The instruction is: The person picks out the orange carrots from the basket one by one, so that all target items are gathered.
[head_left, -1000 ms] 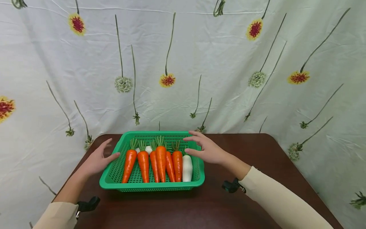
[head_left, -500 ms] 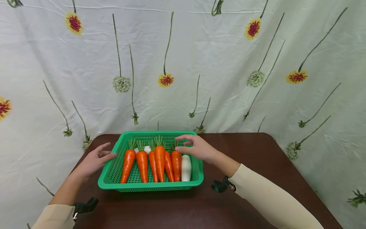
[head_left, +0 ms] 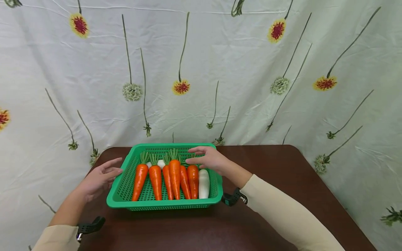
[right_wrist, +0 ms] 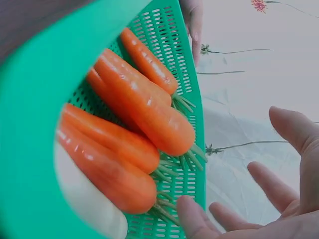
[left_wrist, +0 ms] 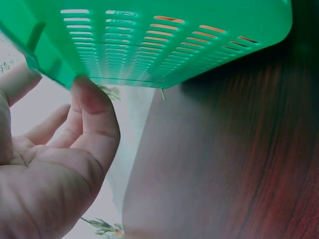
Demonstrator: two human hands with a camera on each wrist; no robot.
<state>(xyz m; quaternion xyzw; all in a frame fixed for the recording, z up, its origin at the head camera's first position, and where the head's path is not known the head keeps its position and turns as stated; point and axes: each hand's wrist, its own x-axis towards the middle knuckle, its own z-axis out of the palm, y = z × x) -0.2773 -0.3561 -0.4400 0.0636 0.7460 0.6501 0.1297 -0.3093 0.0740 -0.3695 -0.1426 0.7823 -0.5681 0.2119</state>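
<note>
A green perforated basket (head_left: 163, 205) sits on the table, holding several orange carrots (head_left: 175, 177) with green tops and a white radish (head_left: 204, 184) along the right side. More white pieces (head_left: 161, 163) peek out behind the carrot tops. Beside the basket's left rim is my left hand (head_left: 98, 182), its fingers loosely bent; in the left wrist view a fingertip (left_wrist: 88, 94) overlaps the rim. My right hand (head_left: 213, 161) hovers over the back right of the basket, fingers spread and holding nothing. It hides the radish's top and part of the right carrot's leaves.
The dark brown wooden table (head_left: 263, 216) reaches right and forward of the basket. A pale cloth (head_left: 248, 69) printed with flowers hangs close behind the table's back edge. Both wrists wear black camera mounts (head_left: 91, 226).
My right hand has moved left, from the right rim to over the carrot tops on that side. My left hand has drawn slightly left, and the head view has shifted a little.
</note>
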